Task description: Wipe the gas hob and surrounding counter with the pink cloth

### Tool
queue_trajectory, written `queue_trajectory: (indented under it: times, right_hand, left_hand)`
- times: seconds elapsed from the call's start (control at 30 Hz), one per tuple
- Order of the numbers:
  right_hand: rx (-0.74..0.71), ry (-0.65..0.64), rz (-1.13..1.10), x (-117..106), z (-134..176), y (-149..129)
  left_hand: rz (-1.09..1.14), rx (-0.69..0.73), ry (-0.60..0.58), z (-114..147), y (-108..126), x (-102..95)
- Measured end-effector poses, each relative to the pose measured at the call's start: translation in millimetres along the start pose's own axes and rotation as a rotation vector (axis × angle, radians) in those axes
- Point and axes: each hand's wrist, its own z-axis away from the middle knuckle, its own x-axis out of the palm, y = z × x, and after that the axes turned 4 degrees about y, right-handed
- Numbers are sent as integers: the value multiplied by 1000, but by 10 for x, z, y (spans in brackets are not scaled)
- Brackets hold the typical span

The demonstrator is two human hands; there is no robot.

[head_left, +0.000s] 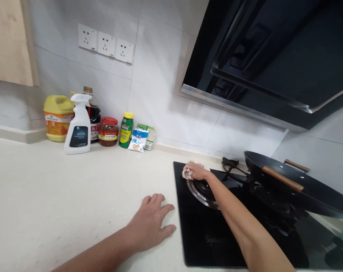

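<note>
My right hand [198, 171] is closed on a pale pinkish cloth [187, 174], pressed against the far left part of the black glass gas stove [199, 230]. Just below the cloth is the left burner [201, 194], partly hidden by my forearm. My left hand [152, 222] holds nothing and hovers over or rests on the white countertop [75, 196], fingers apart, close to the stove's left edge; whether it touches the surface I cannot tell.
A large black wok [273, 166] with wooden handles sits tilted on the right of the stove. A pan support [230, 163] lies behind. A spray bottle [79, 128], red-lidded jar [109, 132], green bottle [126, 130] and salt packet [138, 140] stand along the wall. The range hood [245, 102] overhangs.
</note>
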Motion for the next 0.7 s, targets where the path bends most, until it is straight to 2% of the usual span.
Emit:
queue_trajectory:
  times: [0.17, 0.3, 0.5, 0.7]
  right_hand:
    - [-98, 3, -43, 60, 86, -198]
    - [-181, 17, -95, 96, 271, -408]
    - [-279, 39, -166, 50, 748, -715]
    - [-284, 51, -214, -43, 1380, -866]
  left_hand:
    - [-20, 15, 13, -2, -23, 10]
    - [-29, 25, 0, -6, -34, 2]
    - [-23, 37, 5, -19, -92, 22]
    - [-3, 52, 11, -12, -141, 15]
